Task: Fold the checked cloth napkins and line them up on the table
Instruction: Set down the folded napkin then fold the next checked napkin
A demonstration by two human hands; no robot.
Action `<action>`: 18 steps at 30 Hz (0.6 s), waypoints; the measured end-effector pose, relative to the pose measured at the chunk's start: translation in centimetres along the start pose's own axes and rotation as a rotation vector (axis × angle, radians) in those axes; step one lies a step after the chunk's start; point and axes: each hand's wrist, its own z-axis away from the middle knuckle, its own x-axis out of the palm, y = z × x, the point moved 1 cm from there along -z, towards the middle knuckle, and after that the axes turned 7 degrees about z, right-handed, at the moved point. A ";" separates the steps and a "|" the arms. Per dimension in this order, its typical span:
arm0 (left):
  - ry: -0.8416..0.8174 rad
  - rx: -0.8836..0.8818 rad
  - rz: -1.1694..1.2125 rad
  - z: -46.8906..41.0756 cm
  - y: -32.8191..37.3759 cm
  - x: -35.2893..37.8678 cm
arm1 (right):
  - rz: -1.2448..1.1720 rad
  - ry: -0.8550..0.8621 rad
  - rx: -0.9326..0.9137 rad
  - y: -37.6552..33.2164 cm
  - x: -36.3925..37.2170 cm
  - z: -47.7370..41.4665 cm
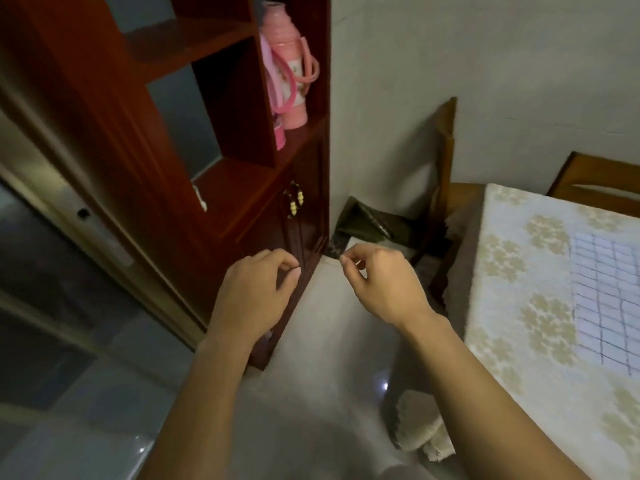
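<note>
To your left stands the shelf [138, 133], a flask [291, 71] on it. To your right, the table [519, 306] bears a napkin [609, 299]. A chair [445, 161] stands between shelf and table.

Open floor [322, 341] straight ahead, squeezed between tall cabinet [121, 116] on the left and cloth-covered table [502, 271] on the right. Blocked at the far corner by dark bag [363, 223] and wooden chair [445, 161] against the wall [485, 64].
</note>
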 end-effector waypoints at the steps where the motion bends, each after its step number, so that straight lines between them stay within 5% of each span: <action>1: -0.019 0.026 0.011 -1.4 0.0 0.4 | 0.010 0.001 0.025 0.4 0.1 -0.5; 11: -0.175 0.214 0.042 -15.3 1.1 5.5 | 0.012 0.112 0.278 7.7 0.1 -8.4; 18: -0.165 0.241 -0.026 -26.3 3.0 6.8 | -0.039 0.125 0.267 12.3 -0.4 -19.0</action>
